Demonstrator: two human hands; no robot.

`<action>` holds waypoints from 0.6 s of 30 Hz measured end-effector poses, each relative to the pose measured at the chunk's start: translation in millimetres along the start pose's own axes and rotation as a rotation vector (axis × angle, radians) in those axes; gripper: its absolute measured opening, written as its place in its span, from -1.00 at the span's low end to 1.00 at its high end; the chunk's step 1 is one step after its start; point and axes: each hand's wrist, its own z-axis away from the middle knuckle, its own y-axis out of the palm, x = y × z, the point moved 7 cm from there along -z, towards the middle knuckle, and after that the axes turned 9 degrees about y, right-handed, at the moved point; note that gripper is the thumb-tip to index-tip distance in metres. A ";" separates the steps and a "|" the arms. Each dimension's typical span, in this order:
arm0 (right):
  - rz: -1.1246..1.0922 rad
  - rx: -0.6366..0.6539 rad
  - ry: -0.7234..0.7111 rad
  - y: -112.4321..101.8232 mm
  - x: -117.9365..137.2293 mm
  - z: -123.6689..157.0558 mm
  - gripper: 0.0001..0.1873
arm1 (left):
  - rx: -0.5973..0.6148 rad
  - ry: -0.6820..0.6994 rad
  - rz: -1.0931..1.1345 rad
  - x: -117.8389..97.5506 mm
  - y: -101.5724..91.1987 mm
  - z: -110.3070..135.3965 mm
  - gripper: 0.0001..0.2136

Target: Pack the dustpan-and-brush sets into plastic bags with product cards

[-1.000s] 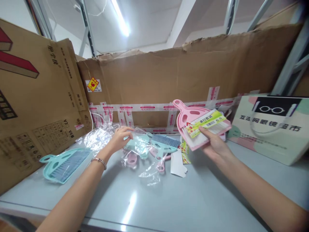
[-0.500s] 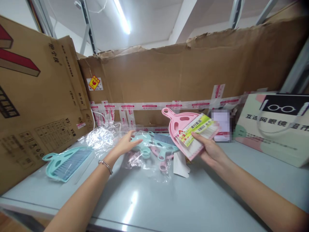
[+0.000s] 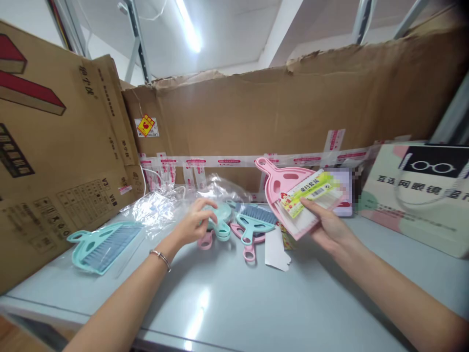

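Note:
My right hand [image 3: 328,226] grips a pink dustpan set [image 3: 289,188] with a white brush and a green-yellow label card [image 3: 311,189], held tilted above the table. My left hand [image 3: 192,222], a thin bracelet on its wrist, curls its fingers on a teal dustpan [image 3: 220,217] in a small pile. That pile also has a teal brush with blue-grey bristles [image 3: 252,220] and pink handles [image 3: 249,252]. Clear plastic bags [image 3: 157,208] lie behind my left hand.
A teal brush-and-pan set [image 3: 104,244] lies at the left on the grey table [image 3: 234,303]. Cardboard walls [image 3: 256,122] close off the back and left. A paper bag printed with glasses [image 3: 421,195] stands at the right. White card pieces [image 3: 276,249] lie near the pile.
The clear plastic that lay over the pile in front is now gone from it, leaving the pans bare. My left hand has curled onto the teal dustpan. My right hand holds the pink set slightly higher.

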 end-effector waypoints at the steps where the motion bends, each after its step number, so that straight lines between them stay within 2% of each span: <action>1: 0.005 -0.004 0.010 -0.2 -1.7 0.1 -0.67 | 0.137 -0.045 0.052 3.2 13.7 3.9 -0.70; 2: 0.006 -0.013 0.023 -0.5 -3.5 0.4 -0.67 | 0.222 -0.082 0.096 5.7 21.8 7.4 -0.70; 3: 0.006 -0.023 0.035 -0.5 -5.2 1.1 -0.67 | 0.259 -0.110 0.135 7.2 24.6 9.4 -0.70; 4: 0.005 -0.029 0.047 -0.1 -6.7 2.1 -0.67 | 0.246 -0.129 0.169 8.1 22.6 9.2 -0.71; 6: 0.006 -0.031 0.060 1.7 -8.9 4.7 -0.66 | 0.103 -0.186 0.190 10.9 9.5 5.0 -0.70; 8: 0.017 -0.024 0.079 4.1 -11.5 7.7 -0.66 | -0.065 -0.297 0.104 16.6 -3.3 1.5 -0.68; 9: 0.029 -0.017 0.092 5.4 -13.1 9.4 -0.66 | -0.101 -0.363 0.025 19.6 -5.2 0.7 -0.71; 11: 0.065 -0.004 0.141 7.8 -18.3 12.6 -0.66 | -0.038 -0.467 -0.143 24.8 2.0 -0.7 -0.77; 15: 0.135 0.082 0.279 15.5 -32.5 20.1 -0.69 | 0.271 -0.546 -0.281 36.3 27.2 2.0 -0.86; 17: 0.164 0.120 0.335 18.4 -38.7 24.1 -0.68 | 0.332 -0.546 -0.265 40.1 28.8 4.5 -0.88; 18: 0.180 0.133 0.358 19.2 -41.5 26.0 -0.68 | 0.324 -0.548 -0.268 41.5 25.6 5.2 -0.87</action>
